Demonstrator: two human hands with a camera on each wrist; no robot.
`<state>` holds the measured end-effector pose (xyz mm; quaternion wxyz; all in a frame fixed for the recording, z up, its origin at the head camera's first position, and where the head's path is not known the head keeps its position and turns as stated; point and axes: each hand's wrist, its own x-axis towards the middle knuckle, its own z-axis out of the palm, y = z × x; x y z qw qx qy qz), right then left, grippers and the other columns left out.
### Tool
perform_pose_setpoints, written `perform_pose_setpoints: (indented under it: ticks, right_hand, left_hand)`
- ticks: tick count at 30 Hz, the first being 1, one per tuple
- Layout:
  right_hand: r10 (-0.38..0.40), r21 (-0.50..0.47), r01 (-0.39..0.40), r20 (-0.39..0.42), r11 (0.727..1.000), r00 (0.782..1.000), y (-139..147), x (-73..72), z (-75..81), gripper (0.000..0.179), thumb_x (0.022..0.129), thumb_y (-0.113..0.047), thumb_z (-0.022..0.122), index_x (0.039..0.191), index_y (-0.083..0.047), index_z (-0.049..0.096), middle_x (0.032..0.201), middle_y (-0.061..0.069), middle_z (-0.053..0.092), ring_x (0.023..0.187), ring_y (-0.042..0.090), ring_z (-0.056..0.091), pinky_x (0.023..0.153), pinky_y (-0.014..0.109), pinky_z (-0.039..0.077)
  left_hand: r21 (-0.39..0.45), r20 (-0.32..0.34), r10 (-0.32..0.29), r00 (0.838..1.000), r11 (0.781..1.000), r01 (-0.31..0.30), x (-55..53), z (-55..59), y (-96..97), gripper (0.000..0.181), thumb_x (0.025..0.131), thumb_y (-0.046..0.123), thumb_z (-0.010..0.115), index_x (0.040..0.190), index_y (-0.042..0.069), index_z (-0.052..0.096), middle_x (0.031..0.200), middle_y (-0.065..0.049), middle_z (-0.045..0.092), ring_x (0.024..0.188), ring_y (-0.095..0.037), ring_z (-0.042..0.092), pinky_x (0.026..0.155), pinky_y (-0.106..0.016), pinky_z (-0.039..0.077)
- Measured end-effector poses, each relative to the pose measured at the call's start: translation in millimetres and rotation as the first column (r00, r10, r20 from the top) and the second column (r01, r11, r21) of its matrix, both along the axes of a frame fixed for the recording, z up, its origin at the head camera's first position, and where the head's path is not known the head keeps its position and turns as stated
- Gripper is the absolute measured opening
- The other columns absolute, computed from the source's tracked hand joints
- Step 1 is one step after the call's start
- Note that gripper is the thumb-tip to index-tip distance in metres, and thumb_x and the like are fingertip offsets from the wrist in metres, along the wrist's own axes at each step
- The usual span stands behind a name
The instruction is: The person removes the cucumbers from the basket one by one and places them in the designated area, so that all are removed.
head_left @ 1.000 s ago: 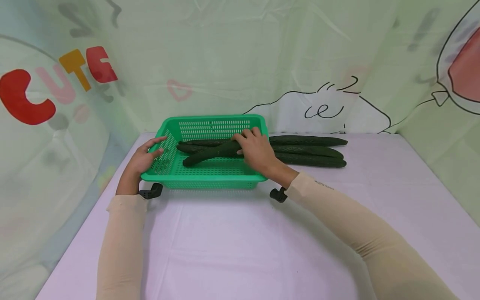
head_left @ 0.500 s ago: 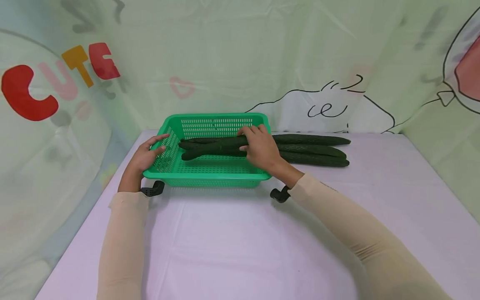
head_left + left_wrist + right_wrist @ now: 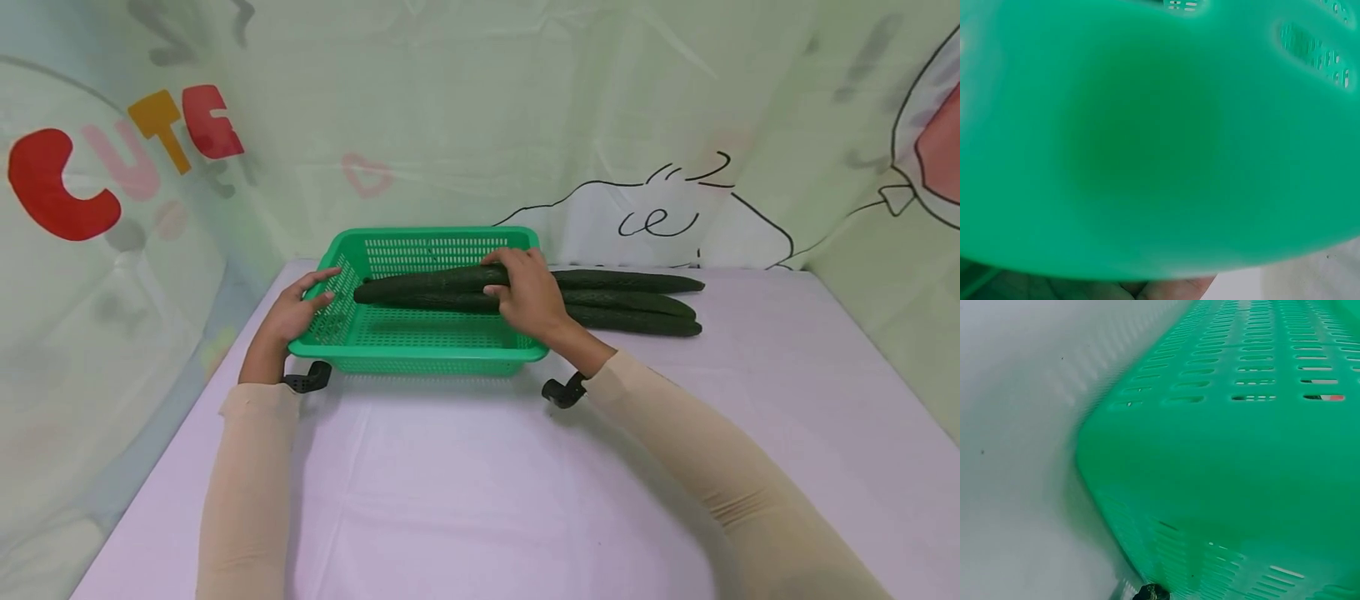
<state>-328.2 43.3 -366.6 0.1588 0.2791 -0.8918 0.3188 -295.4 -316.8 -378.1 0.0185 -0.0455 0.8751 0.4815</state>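
A green plastic basket (image 3: 420,353) with slotted walls stands on the table in the head view. Inside it lie dark green cucumbers (image 3: 442,303). My right hand (image 3: 531,293), over the basket's right end, grips one cucumber (image 3: 431,283) that lies lengthwise over the others. At the left rim my left hand (image 3: 288,315) rests against the basket, with its thumb and a straight finger reaching over the edge. The basket wall (image 3: 1147,137) fills most of the left wrist view and hides nearly all of that hand. In the right wrist view the basket's outer corner (image 3: 1210,456) shows close up.
Three more cucumbers (image 3: 637,304) lie side by side on the table, just right of the basket. The table has a pale lilac cloth (image 3: 465,483). A printed curtain (image 3: 450,125) closes off the back and sides.
The left end of the gripped cucumber has swung back from the basket's front, so it now lies along the others. My right hand has shifted slightly right. My left hand stays at the rim.
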Motion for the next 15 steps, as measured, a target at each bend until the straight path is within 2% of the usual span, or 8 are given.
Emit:
perform_pose_setpoints:
  ticks: [8, 15]
  right_hand:
    - [0.004, -0.044, -0.003, 0.028, 0.999, 1.000, 1.4, -0.6, 3.2, 0.032, 0.094, -0.015, 0.066, 0.126, -0.008, 0.062, 0.128, 0.011, 0.063, 0.108, 0.032, 0.048, 0.079, 0.043, 0.048]
    - [0.026, -0.070, -0.021, 0.062, 0.997, 0.998, 1.9, -2.3, 5.2, 0.032, 0.094, -0.013, 0.067, 0.125, -0.008, 0.061, 0.128, 0.011, 0.064, 0.108, 0.034, 0.048, 0.084, 0.046, 0.047]
  left_hand:
    - [0.003, -0.008, 0.005, 1.000, 1.000, -0.005, -1.2, -1.1, 0.4, 0.051, 0.104, 0.026, 0.049, 0.154, 0.030, 0.036, 0.167, -0.004, 0.010, 0.152, -0.038, 0.013, 0.118, -0.063, 0.021]
    - [0.016, -0.005, 0.012, 1.000, 1.000, -0.012, -0.2, -0.7, -0.4, 0.051, 0.104, 0.023, 0.049, 0.154, 0.027, 0.037, 0.167, -0.005, 0.011, 0.151, -0.038, 0.015, 0.117, -0.061, 0.024]
